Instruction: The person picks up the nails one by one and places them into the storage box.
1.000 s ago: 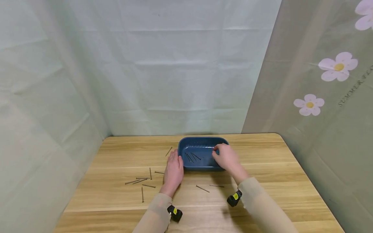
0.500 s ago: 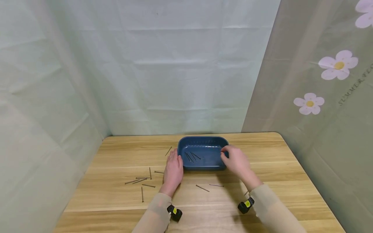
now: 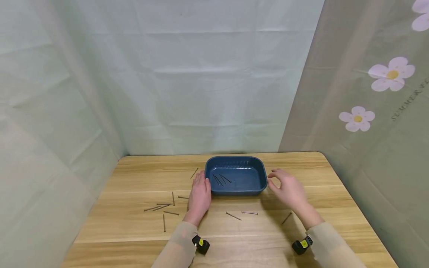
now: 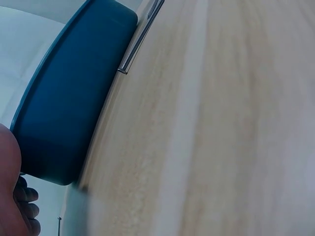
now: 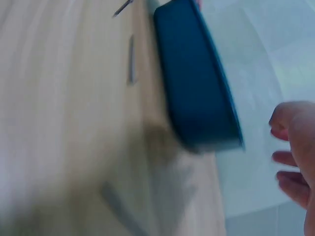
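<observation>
A blue rectangular dish [image 3: 238, 193] stands toward the back of the wooden table, with several nails [image 3: 226, 179] lying in its left part. My left hand [image 3: 199, 195] rests along the dish's left end with straight fingers. Just outside the right end is my right hand [image 3: 288, 188], its thumb and forefinger apart and loosely bent around nothing. In the right wrist view its fingers [image 5: 293, 184] are clear of the dish wall [image 5: 197, 83]. A nail [image 3: 286, 218] lies below the right hand. Two more nails, one of them here [image 3: 249, 213], lie in front of the dish.
Several loose nails [image 3: 162, 205] are scattered on the table left of the left hand. One nail [image 3: 194, 173] lies behind that hand, near the dish. Fabric sheets [image 3: 207, 93] hang behind and beside the table [image 3: 321, 175].
My right hand has moved right, from over the dish to outside its right end, uncovering that end and a nail on the table. The left hand stays at the dish.
</observation>
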Tool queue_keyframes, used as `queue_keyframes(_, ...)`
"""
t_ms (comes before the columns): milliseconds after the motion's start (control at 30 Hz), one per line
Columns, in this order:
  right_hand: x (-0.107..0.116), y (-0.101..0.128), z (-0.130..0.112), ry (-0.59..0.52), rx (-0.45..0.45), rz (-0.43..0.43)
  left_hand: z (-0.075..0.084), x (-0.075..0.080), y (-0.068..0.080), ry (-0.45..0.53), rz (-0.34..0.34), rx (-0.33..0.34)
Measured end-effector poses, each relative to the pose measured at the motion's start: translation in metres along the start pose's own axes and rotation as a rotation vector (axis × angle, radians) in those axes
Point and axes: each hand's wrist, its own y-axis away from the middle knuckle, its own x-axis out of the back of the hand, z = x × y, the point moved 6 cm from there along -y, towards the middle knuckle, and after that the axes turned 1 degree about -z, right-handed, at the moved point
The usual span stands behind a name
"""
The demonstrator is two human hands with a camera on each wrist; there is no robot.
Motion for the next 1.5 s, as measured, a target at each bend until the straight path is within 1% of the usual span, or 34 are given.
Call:
queue_keyframes(167,0.009,0.027,0.018,0.049,0.125,-0.001,0.001,0.000,0.000,0.009,-0.005,0.008)
queue_keyframes(267,0.015,0.044,0.027,0.056,0.215,-0.025,0.002,0.000,0.000,0.014,-0.012,0.004)
queue_keyframes(367,0.019,0.060,0.033,0.069,0.294,-0.086,0.002,0.000,0.000,0.013,-0.018,0.006)
queue_keyframes(433,0.018,0.068,0.037,0.076,0.345,-0.143,0.002,0.000,0.000,0.012,-0.023,0.016)
queue_keyframes(567,0.014,0.082,0.040,0.083,0.417,-0.240,0.001,0.001,0.000,0.012,-0.023,0.021)
queue_keyframes(700,0.008,0.088,0.041,0.085,0.446,-0.305,0.002,0.003,-0.001,0.016,-0.008,0.008)
queue_keyframes(833,0.002,0.087,0.040,0.106,0.470,-0.338,0.002,0.003,-0.001,0.013,-0.003,0.002)
queue_keyframes(1000,0.000,0.085,0.036,0.125,0.508,-0.352,0.000,0.002,0.001,0.028,-0.014,0.013)
queue_keyframes(1200,-0.001,0.083,0.031,0.140,0.554,-0.379,0.000,0.001,0.000,0.024,-0.010,0.005)
queue_keyframes(1500,-0.005,0.083,0.030,0.152,0.549,-0.391,0.001,0.001,0.000,0.027,-0.016,0.004)
